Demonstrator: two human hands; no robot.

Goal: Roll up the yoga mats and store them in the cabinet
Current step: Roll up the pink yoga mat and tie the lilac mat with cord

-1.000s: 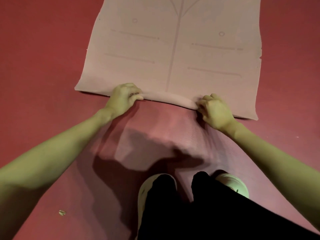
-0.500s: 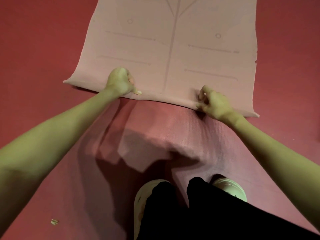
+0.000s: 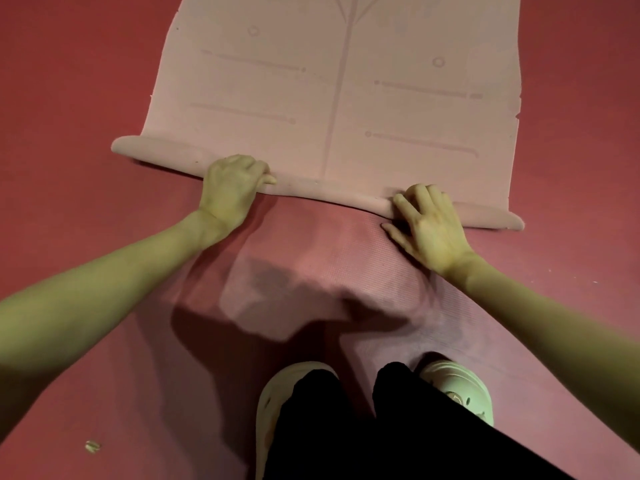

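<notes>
The yoga mat [image 3: 346, 98] lies flat on the red floor [image 3: 69, 81] ahead of the person, its near end turned over into a thin roll [image 3: 311, 187] that runs slantwise from left to right. Both hands sit on that roll: the left hand [image 3: 232, 188] with fingers curled over its top, closed on the roll, the right hand [image 3: 429, 223] lying flat with fingers spread, pressing rather than gripping. A second, darker mat [image 3: 329, 265] lies under the person's feet, its far end meeting the roll; pale shoes [image 3: 460, 389] stand on it.

The mat looks soft, light and springy, likely to loosen if let go, and its foam surface should give the palms good grip. The roll is only begun and sits crooked, its right end nearer the person, so it will probably telescope unless evened out. Best hold is on top of the roll, hands well apart toward each end, pushing forward evenly. The cabinet is not in view
</notes>
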